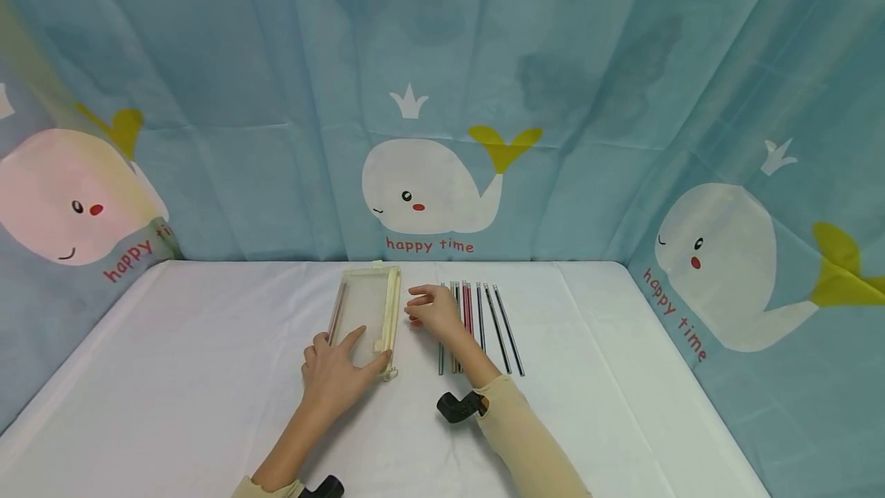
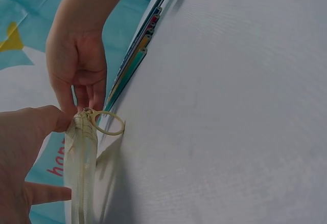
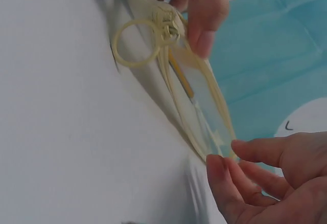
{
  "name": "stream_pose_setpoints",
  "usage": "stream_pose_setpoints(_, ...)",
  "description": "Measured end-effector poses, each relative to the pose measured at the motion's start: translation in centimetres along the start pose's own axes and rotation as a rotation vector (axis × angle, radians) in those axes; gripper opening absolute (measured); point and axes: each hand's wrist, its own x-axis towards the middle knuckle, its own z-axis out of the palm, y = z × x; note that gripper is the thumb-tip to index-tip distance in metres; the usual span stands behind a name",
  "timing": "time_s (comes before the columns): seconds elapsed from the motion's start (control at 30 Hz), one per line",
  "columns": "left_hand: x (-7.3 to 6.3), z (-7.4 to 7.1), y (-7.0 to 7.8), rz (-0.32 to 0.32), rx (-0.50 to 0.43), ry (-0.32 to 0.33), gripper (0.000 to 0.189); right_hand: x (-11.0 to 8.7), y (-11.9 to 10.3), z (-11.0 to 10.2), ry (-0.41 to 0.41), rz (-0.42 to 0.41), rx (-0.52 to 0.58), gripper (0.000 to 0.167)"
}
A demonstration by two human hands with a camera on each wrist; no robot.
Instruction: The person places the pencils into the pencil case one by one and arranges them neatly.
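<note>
A clear zip pouch (image 1: 366, 298) with pale yellow trim lies on the table, a ring pull (image 2: 113, 124) on its zipper at the near end. Its mouth gapes in the right wrist view, showing a yellow-orange pencil (image 3: 181, 75) inside. My left hand (image 1: 335, 379) holds the pouch's near end, thumb at the zipper side and other fingers at the left edge. Just right of the pouch, my right hand (image 1: 437, 315) has bent fingers and nothing visible between them. Several pencils (image 1: 501, 329) lie in a row beneath and beside the right forearm.
A white cloth covers the table (image 1: 608, 421). Blue curtains (image 1: 290, 175) with printed whales stand behind it and at both sides. Black wrist cameras (image 1: 458, 407) are strapped to both wrists.
</note>
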Motion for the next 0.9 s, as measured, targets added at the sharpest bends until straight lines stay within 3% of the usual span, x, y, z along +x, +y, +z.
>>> stream_pose_setpoints(0.4,0.7,-0.4,0.4,-0.027,0.001,-0.02,0.078,-0.4,0.1,-2.5,0.123,-0.154,-0.199,0.038)
stream_pose_setpoints(0.6,0.8,-0.5,0.6,-0.037,-0.008,-0.035,0.078,-0.4,0.2,-3.2,0.176,-0.133,-0.29,0.039)
stream_pose_setpoints(0.9,1.1,-0.9,1.3,-0.074,0.006,-0.077,0.082,-0.1,0.0,-2.9,0.173,-0.089,-0.371,0.045)
